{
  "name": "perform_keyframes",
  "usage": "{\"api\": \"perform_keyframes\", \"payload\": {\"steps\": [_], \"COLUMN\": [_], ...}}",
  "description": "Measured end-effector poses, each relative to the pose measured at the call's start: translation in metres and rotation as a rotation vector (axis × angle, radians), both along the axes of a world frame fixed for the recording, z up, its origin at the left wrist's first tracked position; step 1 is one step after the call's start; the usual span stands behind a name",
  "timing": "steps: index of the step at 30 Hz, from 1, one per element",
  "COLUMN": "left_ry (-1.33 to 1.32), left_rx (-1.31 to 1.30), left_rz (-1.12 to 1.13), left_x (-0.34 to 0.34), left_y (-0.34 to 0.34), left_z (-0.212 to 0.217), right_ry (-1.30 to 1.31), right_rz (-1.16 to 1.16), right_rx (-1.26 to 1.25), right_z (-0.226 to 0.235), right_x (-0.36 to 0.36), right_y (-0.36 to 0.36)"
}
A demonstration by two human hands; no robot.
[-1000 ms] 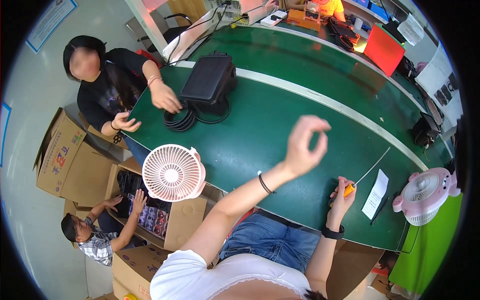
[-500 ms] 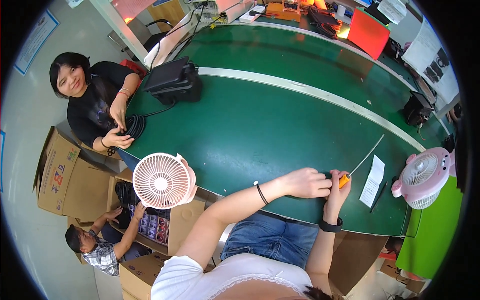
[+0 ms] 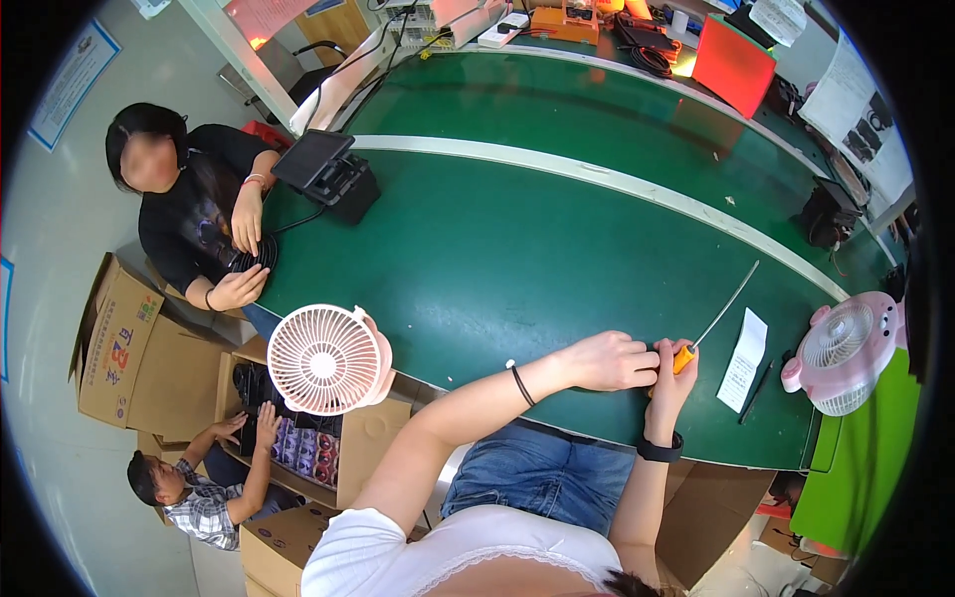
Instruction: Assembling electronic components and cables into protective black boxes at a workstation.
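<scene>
My right hand (image 3: 672, 383) is wrapped round the orange handle of a screwdriver (image 3: 684, 359), whose long thin shaft slants up and away to the right. Against it rests my left hand (image 3: 611, 361), fingers curled closed beside the handle; whatever they pinch, if anything, is hidden. Just right of the hands lie a white slip of paper (image 3: 742, 360) and a thin black pen-like stick (image 3: 758, 387) on the green table (image 3: 517, 259).
A pale pink fan (image 3: 323, 363) stands at the table's left edge, a pink fan (image 3: 846, 348) at the right. At far left a co-worker (image 3: 199, 204) handles a black cable coil beside a black panel device (image 3: 333, 177). Another person (image 3: 204, 493) reaches into an open carton (image 3: 348, 448).
The black panel device has tilted and shifted left, and the co-worker's cable coil has moved slightly left. The crouching person's hand has shifted slightly left. My hands and the screwdriver barely moved.
</scene>
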State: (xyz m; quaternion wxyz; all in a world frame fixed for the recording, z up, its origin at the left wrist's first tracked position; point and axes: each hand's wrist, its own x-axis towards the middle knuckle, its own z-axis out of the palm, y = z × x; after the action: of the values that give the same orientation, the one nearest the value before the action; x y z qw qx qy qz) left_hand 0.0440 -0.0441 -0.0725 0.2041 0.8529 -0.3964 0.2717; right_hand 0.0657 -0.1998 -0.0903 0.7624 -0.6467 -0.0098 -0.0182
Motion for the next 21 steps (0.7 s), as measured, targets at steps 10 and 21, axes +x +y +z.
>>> {"api": "perform_keyframes", "payload": {"steps": [10,21], "left_ry": [0.016,0.040], "left_rx": [-0.022,-0.018], "left_rz": [0.002,0.003], "left_x": [0.0010,0.0006], "left_y": [-0.0010,-0.0007], "left_z": [-0.0007,-0.0033], "right_ry": [0.005,-0.003], "right_rz": [-0.001,0.010], "right_rx": [0.017,0.036], "right_z": [0.0019,-0.0011], "right_x": [0.0004,0.0001], "right_y": [0.0003,0.0000]}}
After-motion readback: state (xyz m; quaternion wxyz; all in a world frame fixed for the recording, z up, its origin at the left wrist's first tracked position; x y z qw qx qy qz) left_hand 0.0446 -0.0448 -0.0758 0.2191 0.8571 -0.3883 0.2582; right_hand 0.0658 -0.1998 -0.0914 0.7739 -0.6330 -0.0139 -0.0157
